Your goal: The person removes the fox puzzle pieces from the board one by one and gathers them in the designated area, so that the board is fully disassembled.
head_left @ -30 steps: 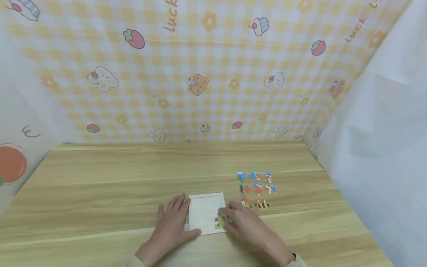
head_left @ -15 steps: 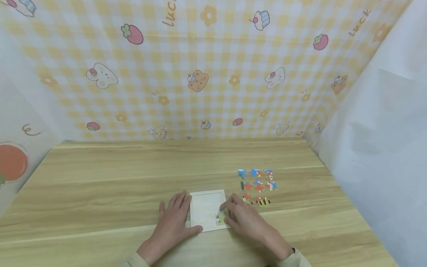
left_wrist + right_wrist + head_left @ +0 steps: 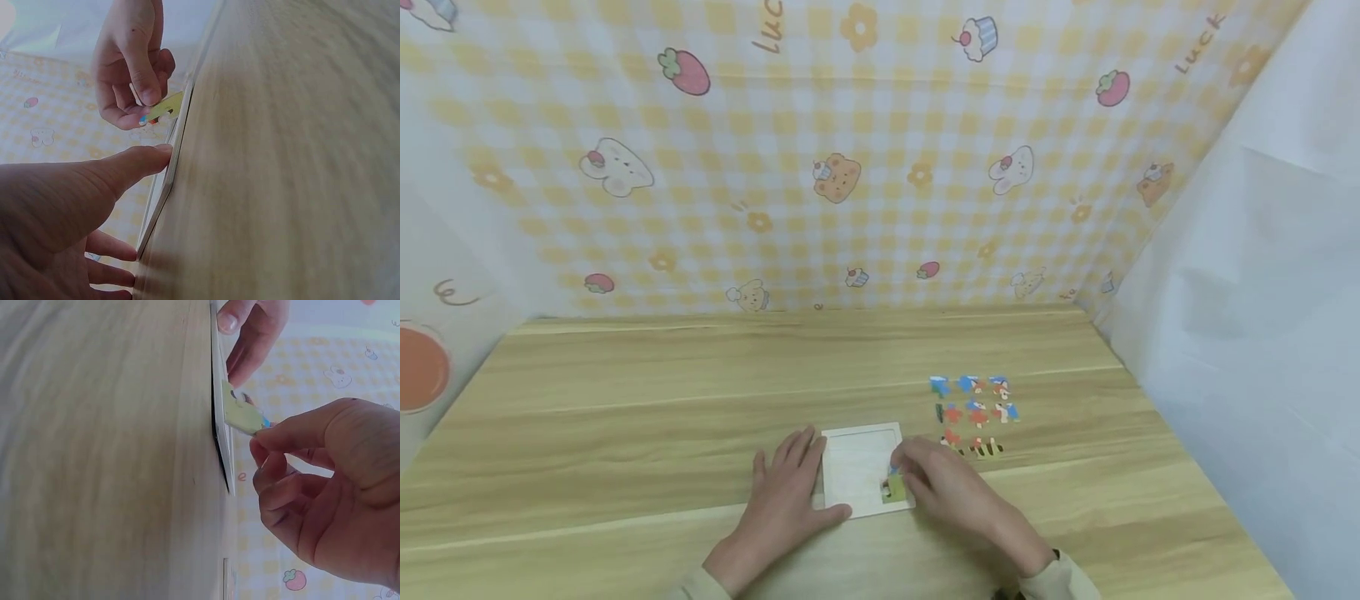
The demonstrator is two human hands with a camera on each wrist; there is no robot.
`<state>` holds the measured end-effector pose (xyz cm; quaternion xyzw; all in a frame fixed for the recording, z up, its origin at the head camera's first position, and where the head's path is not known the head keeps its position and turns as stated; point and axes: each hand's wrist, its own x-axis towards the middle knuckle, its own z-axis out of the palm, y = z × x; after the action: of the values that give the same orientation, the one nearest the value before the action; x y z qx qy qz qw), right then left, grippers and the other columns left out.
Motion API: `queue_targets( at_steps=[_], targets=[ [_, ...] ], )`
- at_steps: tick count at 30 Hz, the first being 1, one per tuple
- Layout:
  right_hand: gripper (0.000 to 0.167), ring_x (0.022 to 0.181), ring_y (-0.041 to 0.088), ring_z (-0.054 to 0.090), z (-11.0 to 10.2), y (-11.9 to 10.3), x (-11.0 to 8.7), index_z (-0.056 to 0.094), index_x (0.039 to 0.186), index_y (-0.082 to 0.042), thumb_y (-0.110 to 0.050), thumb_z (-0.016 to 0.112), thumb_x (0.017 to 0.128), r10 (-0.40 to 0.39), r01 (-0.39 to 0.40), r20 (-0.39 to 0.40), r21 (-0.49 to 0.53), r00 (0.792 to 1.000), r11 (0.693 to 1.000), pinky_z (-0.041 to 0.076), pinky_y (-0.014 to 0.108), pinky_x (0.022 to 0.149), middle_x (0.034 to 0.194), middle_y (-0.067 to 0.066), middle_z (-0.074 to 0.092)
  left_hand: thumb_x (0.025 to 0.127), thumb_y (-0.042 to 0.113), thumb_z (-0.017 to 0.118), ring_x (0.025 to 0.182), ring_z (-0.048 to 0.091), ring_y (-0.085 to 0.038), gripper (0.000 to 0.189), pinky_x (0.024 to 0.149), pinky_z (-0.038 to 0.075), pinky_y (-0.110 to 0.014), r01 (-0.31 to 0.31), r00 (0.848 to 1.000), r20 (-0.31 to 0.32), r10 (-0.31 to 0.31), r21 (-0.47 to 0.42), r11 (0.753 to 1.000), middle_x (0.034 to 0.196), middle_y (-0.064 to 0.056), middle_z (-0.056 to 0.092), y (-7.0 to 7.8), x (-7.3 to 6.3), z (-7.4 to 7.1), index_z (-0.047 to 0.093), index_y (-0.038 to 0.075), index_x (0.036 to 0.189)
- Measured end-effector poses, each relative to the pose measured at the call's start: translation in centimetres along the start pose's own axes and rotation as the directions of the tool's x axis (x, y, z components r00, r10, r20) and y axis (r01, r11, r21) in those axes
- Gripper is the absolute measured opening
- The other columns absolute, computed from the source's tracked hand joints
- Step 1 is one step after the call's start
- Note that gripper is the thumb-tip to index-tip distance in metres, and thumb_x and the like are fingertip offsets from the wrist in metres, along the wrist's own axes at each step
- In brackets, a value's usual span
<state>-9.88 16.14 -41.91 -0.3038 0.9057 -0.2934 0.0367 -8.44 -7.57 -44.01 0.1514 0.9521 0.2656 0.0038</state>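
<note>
A white square puzzle tray (image 3: 854,467) with a raised rim lies on the table. My left hand (image 3: 784,493) rests along the tray's left side, fingers extended, thumb on the near edge. In the left wrist view, the left thumb (image 3: 140,164) touches the rim. With thumb and fingers, my right hand (image 3: 943,482) pinches a mostly green puzzle piece (image 3: 895,490) by its edge, at the tray's near right corner. In the right wrist view the piece (image 3: 240,414) stands tilted, its lower edge at the tray. The fingers hide part of it.
To the right of the tray, several colourful loose puzzle pieces (image 3: 977,414) lie in rough rows on the wooden table (image 3: 662,400). A yellow checked cloth (image 3: 700,192) hangs behind the table, and a white sheet (image 3: 1240,275) hangs at the right.
The head view has shifted slightly. My right hand has stayed at the tray's near right corner, its fingers shifting a little on the green piece. The left hand keeps its place on the tray.
</note>
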Motion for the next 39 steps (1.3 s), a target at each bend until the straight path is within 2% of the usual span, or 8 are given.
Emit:
queue_targets(
  at_steps=[5, 12, 17, 20, 26, 30, 33, 39],
  targets=[
    [0.018, 0.071, 0.004, 0.05, -0.1, 0.0, 0.1, 0.06, 0.095, -0.009, 0.005, 0.059, 0.084, 0.01, -0.01, -0.002, 0.058, 1.0, 0.998, 0.046, 0.02, 0.064, 0.082, -0.006, 0.057, 0.066, 0.049, 0.078, 0.129, 0.03, -0.039, 0.089, 0.094, 0.013, -0.073, 0.003, 1.0, 0.005, -0.003, 0.004, 1.0, 0.14, -0.022, 0.037, -0.1, 0.1, 0.0, 0.047, -0.003, 0.132],
    [0.016, 0.066, 0.003, 0.05, -0.4, 0.0, 0.0, 0.059, 0.096, -0.01, 0.003, 0.057, 0.087, 0.055, -0.061, 0.04, 0.155, 0.998, 0.986, 0.047, 0.02, 0.06, 0.08, -0.007, 0.056, 0.066, 0.05, 0.077, 0.129, 0.03, -0.038, 0.09, 0.094, 0.014, -0.072, 0.001, 1.0, -0.005, -0.001, 0.009, 1.0, 0.14, -0.022, 0.037, -0.2, 0.0, 0.1, 0.047, -0.003, 0.131],
    [0.011, 0.059, 0.003, 0.046, -1.2, 0.5, -0.1, 0.058, 0.098, -0.009, -0.001, 0.056, 0.09, 0.08, -0.091, 0.065, 0.202, 0.995, 0.975, 0.045, 0.021, 0.054, 0.073, -0.008, 0.054, 0.067, 0.05, 0.077, 0.129, 0.03, -0.038, 0.089, 0.094, 0.014, -0.073, 0.001, 1.0, -0.007, -0.001, 0.009, 1.0, 0.14, -0.022, 0.037, -0.3, -0.1, 0.1, 0.047, -0.003, 0.132],
    [0.01, 0.059, 0.003, 0.046, -1.9, 1.1, -0.3, 0.058, 0.1, -0.007, -0.002, 0.056, 0.091, 0.079, -0.089, 0.051, 0.227, 0.996, 0.97, 0.044, 0.021, 0.052, 0.076, -0.005, 0.056, 0.067, 0.049, 0.077, 0.129, 0.03, -0.038, 0.089, 0.093, 0.014, -0.073, 0.0, 1.0, -0.004, 0.0, 0.005, 1.0, 0.14, -0.022, 0.037, -0.3, 0.0, 0.1, 0.046, -0.003, 0.132],
    [0.01, 0.067, 0.009, 0.05, -3.7, 2.5, -1.0, 0.057, 0.1, -0.01, -0.003, 0.055, 0.092, 0.094, -0.095, 0.018, 0.272, 0.995, 0.958, 0.044, 0.022, 0.055, 0.087, -0.002, 0.058, 0.067, 0.049, 0.076, 0.13, 0.029, -0.038, 0.089, 0.094, 0.013, -0.073, 0.0, 1.0, 0.007, 0.0, 0.006, 1.0, 0.141, -0.022, 0.036, -0.3, 0.0, 0.0, 0.046, -0.003, 0.133],
    [0.01, 0.079, 0.014, 0.054, -5.0, 3.9, -1.8, 0.055, 0.102, -0.005, -0.003, 0.055, 0.092, 0.124, -0.123, 0.014, 0.29, 0.992, 0.949, 0.046, 0.023, 0.062, 0.092, 0.001, 0.058, 0.068, 0.049, 0.076, 0.13, 0.028, -0.039, 0.089, 0.094, 0.013, -0.073, -0.003, 1.0, 0.009, 0.003, 0.002, 1.0, 0.142, -0.022, 0.035, -0.3, 0.0, -0.1, 0.046, -0.003, 0.133],
    [0.01, 0.083, 0.017, 0.055, -6.0, 4.7, -2.5, 0.054, 0.102, -0.002, -0.004, 0.055, 0.092, 0.164, -0.161, 0.018, 0.309, 0.986, 0.937, 0.048, 0.025, 0.066, 0.094, 0.004, 0.057, 0.068, 0.049, 0.076, 0.131, 0.028, -0.038, 0.089, 0.094, 0.012, -0.073, -0.004, 1.0, 0.013, 0.004, -0.003, 1.0, 0.142, -0.022, 0.035, -0.2, 0.1, -0.1, 0.045, -0.003, 0.133],
    [0.01, 0.079, 0.024, 0.056, -8.3, 6.3, -3.6, 0.045, 0.089, -0.002, -0.003, 0.055, 0.092, 0.257, -0.26, 0.057, 0.356, 0.965, 0.898, 0.05, 0.033, 0.064, 0.09, 0.01, 0.054, 0.068, 0.049, 0.076, 0.131, 0.027, -0.039, 0.09, 0.094, 0.012, -0.073, -0.002, 1.0, 0.017, 0.002, -0.01, 1.0, 0.142, -0.022, 0.035, -0.3, 0.1, 0.0, 0.045, -0.003, 0.134]
  ],
)
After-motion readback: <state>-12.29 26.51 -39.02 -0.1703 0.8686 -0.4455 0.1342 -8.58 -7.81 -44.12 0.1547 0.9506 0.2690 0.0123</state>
